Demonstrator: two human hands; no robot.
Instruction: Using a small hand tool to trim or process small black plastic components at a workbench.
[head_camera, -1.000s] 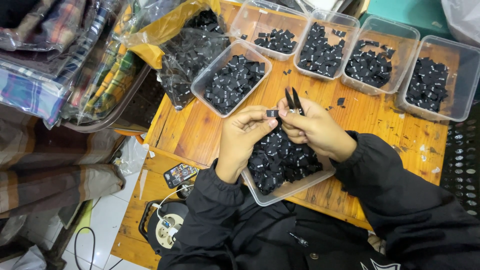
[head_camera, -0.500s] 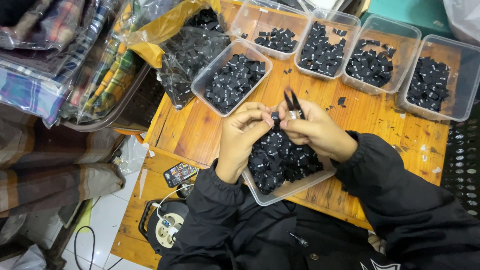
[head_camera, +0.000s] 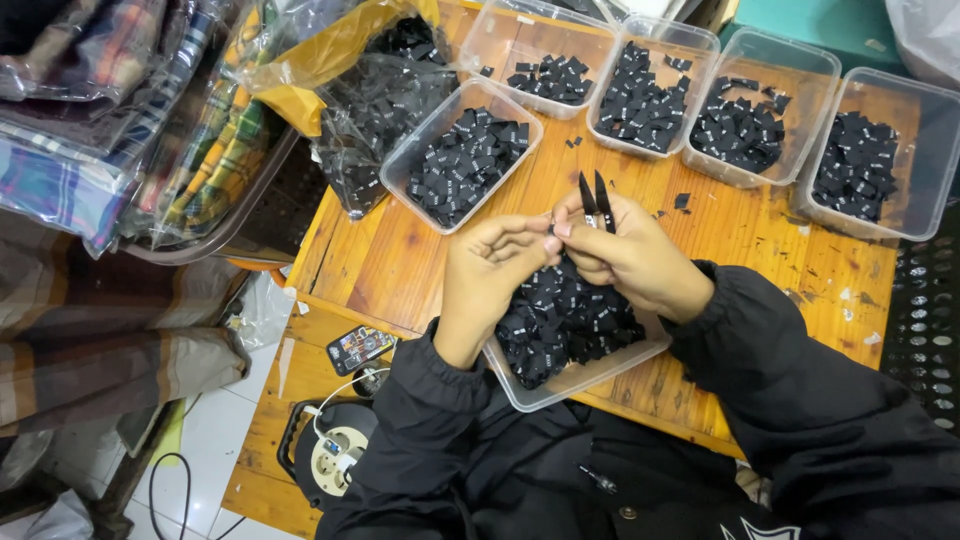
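I see my right hand (head_camera: 640, 262) closed around small black snips (head_camera: 596, 197), their long axis upright, both blades pointing away from me toward the far tubs. My left hand (head_camera: 492, 275) pinches a small black label (head_camera: 551, 231) at the fingertips, held just beside the snips' base, too small to tell its facing. Both hands hover over the near clear tub (head_camera: 590, 374) heaped with black labels, on the wooden table (head_camera: 390, 250). Five more tubs (head_camera: 930, 150) lie beyond.

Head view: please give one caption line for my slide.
Both hands, left and right with snips, work a black tag above a tub.
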